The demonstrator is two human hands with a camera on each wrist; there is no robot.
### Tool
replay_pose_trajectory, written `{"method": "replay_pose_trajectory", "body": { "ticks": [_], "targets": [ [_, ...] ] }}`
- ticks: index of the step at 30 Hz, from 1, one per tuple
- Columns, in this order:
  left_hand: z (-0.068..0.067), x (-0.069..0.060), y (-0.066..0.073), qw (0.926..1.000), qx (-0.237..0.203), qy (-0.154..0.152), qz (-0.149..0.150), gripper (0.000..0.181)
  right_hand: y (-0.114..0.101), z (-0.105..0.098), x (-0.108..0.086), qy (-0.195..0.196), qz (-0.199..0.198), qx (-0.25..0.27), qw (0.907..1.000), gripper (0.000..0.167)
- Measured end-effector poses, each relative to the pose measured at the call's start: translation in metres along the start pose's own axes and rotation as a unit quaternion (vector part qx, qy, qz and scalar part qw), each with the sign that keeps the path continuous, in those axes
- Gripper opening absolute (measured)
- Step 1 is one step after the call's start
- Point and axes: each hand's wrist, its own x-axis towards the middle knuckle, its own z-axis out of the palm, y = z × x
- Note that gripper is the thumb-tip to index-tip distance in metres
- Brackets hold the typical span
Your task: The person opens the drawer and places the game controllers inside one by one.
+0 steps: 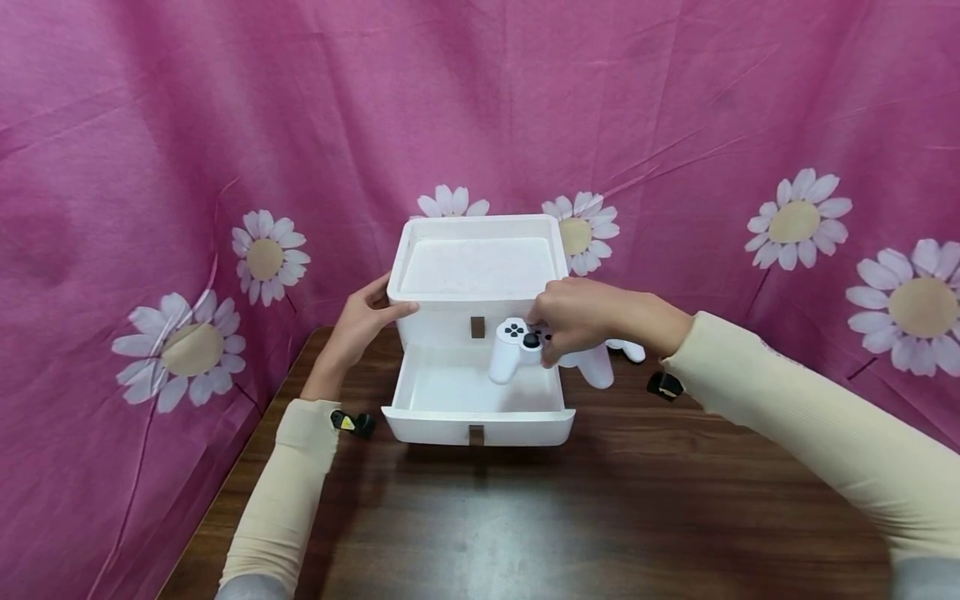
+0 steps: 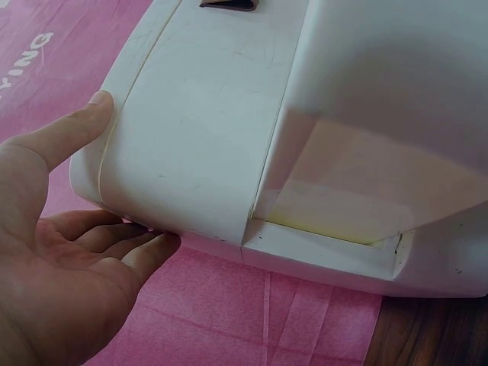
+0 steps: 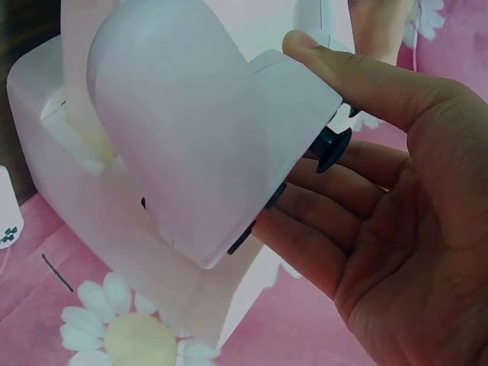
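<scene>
A white two-drawer storage box stands on the table, its upper drawer closed and its lower drawer pulled out. My left hand grips the box's upper left front corner; in the left wrist view the thumb lies on the edge and the fingers bear against the side. My right hand holds a white game controller by its middle, above the right part of the pulled-out drawer. Black thumbsticks show between the controller and the fingers in the right wrist view.
Another white controller lies on the table right of the box, partly hidden by the right arm. The dark wooden table stretches out in front. A pink cloth with daisies hangs behind and at both sides.
</scene>
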Motion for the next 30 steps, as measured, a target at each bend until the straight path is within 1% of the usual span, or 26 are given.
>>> {"method": "replay_pose_trajectory", "body": {
  "ticks": [5,11,18,25,30],
  "targets": [
    [0.000,0.000,0.000,1.0000,-0.002,-0.001,0.000,0.087,-0.009,0.001,0.013,-0.014,0.003,-0.006,0.9999,0.027],
    [-0.001,-0.001,0.000,1.0000,0.002,0.000,-0.001,0.088,-0.018,0.003,0.028,-0.027,0.001,-0.015,0.9995,0.026],
    [-0.001,0.000,0.000,1.0000,0.004,0.001,-0.001,0.088,-0.025,0.009,0.046,-0.050,0.005,-0.002,0.9987,0.029],
    [0.000,0.001,0.000,1.0000,0.005,0.002,-0.001,0.087,-0.026,0.020,0.065,-0.067,0.023,0.013,0.9974,0.025],
    [0.000,0.001,0.001,1.0000,0.001,0.002,-0.002,0.086,-0.028,0.029,0.074,-0.076,0.018,0.027,0.9966,0.024]
  ]
}}
